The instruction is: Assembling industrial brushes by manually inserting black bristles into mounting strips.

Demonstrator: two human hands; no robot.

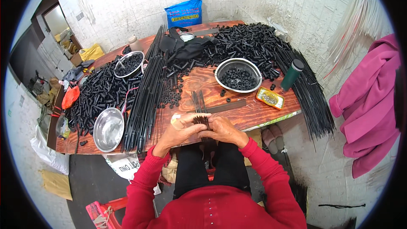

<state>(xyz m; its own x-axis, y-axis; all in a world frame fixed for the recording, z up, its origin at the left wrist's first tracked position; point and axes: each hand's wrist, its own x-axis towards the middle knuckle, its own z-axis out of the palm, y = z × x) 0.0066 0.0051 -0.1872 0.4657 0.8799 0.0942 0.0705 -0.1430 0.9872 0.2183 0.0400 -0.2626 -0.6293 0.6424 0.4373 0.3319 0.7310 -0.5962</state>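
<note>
Both hands meet at the table's near edge around a small bundle of thin dark rods [198,101], which stick out away from me over the table. My left hand [180,130] is closed on the bundle from the left, its thumb near the rod ends. From the other side my right hand [223,129] closes round the same rods, and its fingertips are partly hidden. Just beyond the hands lies a flat brown strip [224,107]. A metal bowl [217,76] of small black rings stands farther off to the right.
Long black rods [146,97] lie in a thick stack left of my hands, more [311,110] overhang the right edge. Heaps of black tubular parts [250,44] cover the back. A shiny metal bowl [109,130], a yellow tray [270,98] and a green bottle [292,75] stand around.
</note>
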